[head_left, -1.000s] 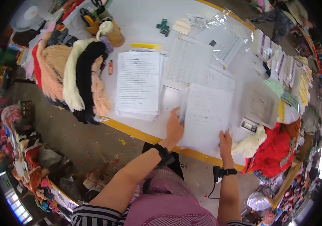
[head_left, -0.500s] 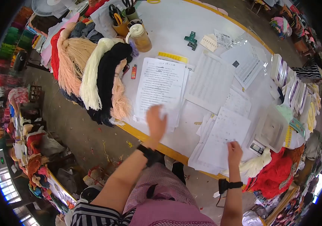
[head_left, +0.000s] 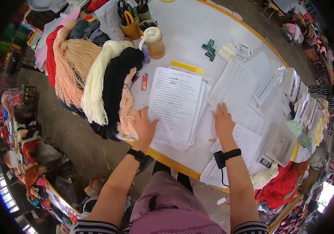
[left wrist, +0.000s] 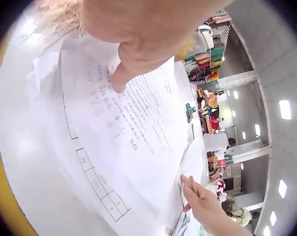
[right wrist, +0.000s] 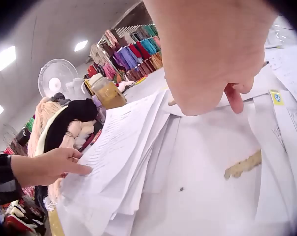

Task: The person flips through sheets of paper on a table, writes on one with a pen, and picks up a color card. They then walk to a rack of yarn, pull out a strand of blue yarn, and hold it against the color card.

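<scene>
A stack of printed sheets (head_left: 174,105) lies near the table's front edge. My left hand (head_left: 145,126) is at its left side, fingers along the edge and thumb spread over the paper; in the left wrist view that thumb (left wrist: 120,81) is above handwriting. To the right of the stack, my right hand (head_left: 224,126) reaches to the lower edge of a tabulated sheet (head_left: 233,84). A thin pencil-like stick (left wrist: 193,186) is held between its thumb and fingers, partly hidden under the palm in the right wrist view. Handwritten sheets (head_left: 247,140) lie partly beneath the right wrist.
Yarn hanks (head_left: 96,85) lie at the left, beside a red lighter (head_left: 144,82). Behind are a lidded jug (head_left: 155,46) and a scissors holder (head_left: 130,27). A green clip (head_left: 209,50) lies farther back. At right are a clear tray (head_left: 281,146) and red yarn (head_left: 278,185).
My left hand has moved left, away from the handwritten sheets to the stack's left side. My right hand has gone from those sheets up and left to the tabulated sheet. The view has shifted.
</scene>
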Tool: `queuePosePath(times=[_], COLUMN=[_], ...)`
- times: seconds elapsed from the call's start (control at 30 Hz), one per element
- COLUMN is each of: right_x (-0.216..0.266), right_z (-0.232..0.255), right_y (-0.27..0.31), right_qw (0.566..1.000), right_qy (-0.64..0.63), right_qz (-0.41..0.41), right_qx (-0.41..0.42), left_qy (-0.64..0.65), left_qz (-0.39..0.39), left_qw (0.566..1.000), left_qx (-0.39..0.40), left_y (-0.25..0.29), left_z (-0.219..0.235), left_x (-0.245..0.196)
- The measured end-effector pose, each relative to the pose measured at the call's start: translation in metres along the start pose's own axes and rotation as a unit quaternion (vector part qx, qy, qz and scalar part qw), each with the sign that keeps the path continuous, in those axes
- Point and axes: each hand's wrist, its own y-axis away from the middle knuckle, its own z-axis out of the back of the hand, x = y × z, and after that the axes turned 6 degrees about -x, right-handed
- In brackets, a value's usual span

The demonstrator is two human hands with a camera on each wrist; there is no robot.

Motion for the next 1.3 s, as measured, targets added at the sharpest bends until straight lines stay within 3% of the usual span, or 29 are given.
queuePosePath(times=[0.07,0.1,0.17,0.2,0.27,0.3,0.37,0.43,0.5,0.53,0.67,0.7,0.77,0.87,1.03,1.07,1.1,1.13,1.17,1.23,1.27,1.3], right_x=[0.003,0.009,0.027,0.041,0.071,0.081,0.114,0.117,0.117,0.114,0.113,0.117,0.128,0.134,0.127,0.123,0.125,0.127,0.128,0.123,0.119,0.117], right_z=[0.007,0.013,0.020,0.022,0.027,0.008,0.015,0.005,-0.004,-0.007,0.002,0.008,0.021,0.034,0.011,0.003,0.004,0.005,0.005,-0.003,-0.006,-0.002], right_y=[-0.009,-0.009,-0.002,0.005,0.019,0.030,0.033,0.030,0.027,0.026,0.024,0.025,0.022,0.018,0.029,0.033,0.035,0.038,0.039,0.041,0.042,0.040], right_qw=[0.996,0.996,0.979,0.947,0.874,0.856,0.913,0.932,0.947,0.951,0.944,0.944,0.922,0.917,0.926,0.929,0.929,0.939,0.948,0.958,0.966,0.966], right_qy=[-0.037,-0.036,-0.197,-0.299,-0.435,-0.485,-0.404,-0.356,-0.308,-0.298,-0.327,-0.326,-0.387,-0.393,-0.373,-0.363,-0.363,-0.339,-0.315,-0.287,-0.259,-0.258], right_qz=[0.016,0.017,-0.041,-0.100,-0.168,-0.137,-0.054,-0.059,-0.063,-0.055,-0.040,-0.038,-0.028,-0.040,0.024,0.045,0.045,0.042,0.039,0.011,-0.017,-0.017], right_qx=[-0.082,-0.080,0.037,0.059,0.136,0.115,0.012,0.043,0.074,0.060,0.030,0.032,-0.012,0.055,0.055,0.047,0.049,0.022,-0.006,-0.009,-0.013,-0.013], left_qy=[-0.018,-0.017,0.156,0.157,0.136,0.135,0.174,0.181,0.250,0.250,0.073,0.073,0.080,0.079,0.099,0.216,0.325,0.462,0.462,0.515,0.516,0.374], left_qz=[-0.106,-0.104,-0.070,-0.067,-0.174,-0.172,-0.217,-0.244,-0.272,-0.272,-0.171,-0.168,-0.069,-0.104,-0.161,-0.045,0.073,0.127,0.128,0.140,0.140,0.001], left_qw=[0.991,0.992,0.985,0.985,0.975,0.975,0.960,0.952,0.923,0.923,0.973,0.973,0.994,0.991,0.982,0.971,0.922,0.841,0.840,0.777,0.776,0.902], left_qx=[-0.077,-0.075,0.034,0.032,0.024,0.024,0.035,0.043,0.105,0.106,-0.140,-0.141,0.003,0.011,-0.028,0.086,0.196,0.252,0.252,0.334,0.334,0.217], left_y=[0.007,0.012,0.022,0.028,0.040,0.043,0.048,0.050,0.046,0.040,-0.013,-0.021,-0.035,-0.031,-0.008,-0.003,0.002,0.007,0.009,0.007,0.004,-0.002], left_z=[0.009,0.007,0.001,0.003,0.007,0.009,0.008,0.009,0.010,0.009,0.003,-0.001,-0.013,-0.015,-0.010,-0.008,-0.010,-0.012,-0.013,-0.005,-0.008,-0.012], left_x=[-0.005,-0.002,0.006,0.002,-0.016,-0.024,-0.038,-0.044,-0.044,-0.044,-0.043,-0.036,-0.019,-0.015,-0.027,-0.032,-0.035,-0.036,-0.037,-0.047,-0.044,-0.039])
